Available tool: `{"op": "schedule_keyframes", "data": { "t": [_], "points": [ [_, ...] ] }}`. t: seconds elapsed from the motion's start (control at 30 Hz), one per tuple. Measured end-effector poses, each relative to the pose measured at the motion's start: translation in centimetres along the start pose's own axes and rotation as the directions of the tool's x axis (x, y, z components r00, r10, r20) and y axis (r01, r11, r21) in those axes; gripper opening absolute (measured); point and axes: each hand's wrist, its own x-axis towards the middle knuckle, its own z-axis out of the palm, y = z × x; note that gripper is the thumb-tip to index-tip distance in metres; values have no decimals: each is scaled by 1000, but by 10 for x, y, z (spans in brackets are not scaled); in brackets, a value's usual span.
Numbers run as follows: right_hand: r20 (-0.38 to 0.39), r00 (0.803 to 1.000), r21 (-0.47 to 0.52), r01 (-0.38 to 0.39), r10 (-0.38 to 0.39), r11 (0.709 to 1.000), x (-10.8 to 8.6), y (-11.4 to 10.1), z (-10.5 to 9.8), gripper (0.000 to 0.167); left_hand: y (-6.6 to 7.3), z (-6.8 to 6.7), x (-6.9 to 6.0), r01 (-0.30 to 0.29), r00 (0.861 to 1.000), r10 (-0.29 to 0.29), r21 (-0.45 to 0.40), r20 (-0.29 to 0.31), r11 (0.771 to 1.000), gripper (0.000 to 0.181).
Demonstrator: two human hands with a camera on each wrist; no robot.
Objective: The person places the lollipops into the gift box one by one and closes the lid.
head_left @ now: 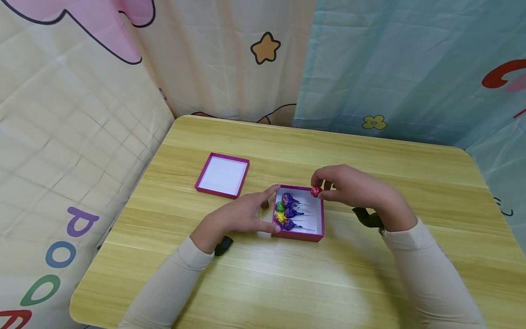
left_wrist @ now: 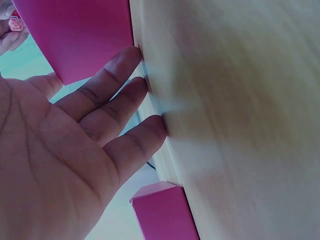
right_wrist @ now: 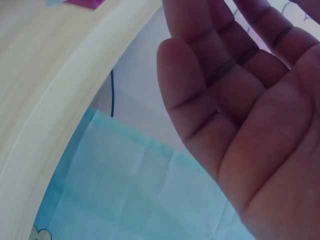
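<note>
An open magenta box (head_left: 309, 237) with a white inside sits on the table. Along its left side lie several wrapped lollipops (head_left: 289, 213) in purple, green and yellow, sticks pointing right. Over the box's back right corner, my right hand (head_left: 355, 187) pinches a red-wrapped lollipop (head_left: 315, 191) between thumb and fingertips; its stick is hidden. My left hand (head_left: 246, 212) spans the box's left side, thumb at the front corner and index finger at the back one. In the left wrist view, its other fingers (left_wrist: 132, 145) stretch out loosely near the table.
A matching magenta lid (head_left: 222, 176), white inside up, lies on the wooden table (head_left: 164, 214) to the back left of the box. Printed curtains (head_left: 230, 59) hang behind and beside the table. A dark strap (head_left: 367, 218) hangs at the right wrist.
</note>
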Motion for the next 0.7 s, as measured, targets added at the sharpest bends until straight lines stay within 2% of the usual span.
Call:
{"op": "schedule_keyframes", "data": {
  "t": [0.7],
  "points": [
    [39, 995, 7, 93, -93, 996, 15, -29, 19, 12, 4, -4, -3, -3, 1000, 4, -13, 20, 1000, 110]
  ]
}}
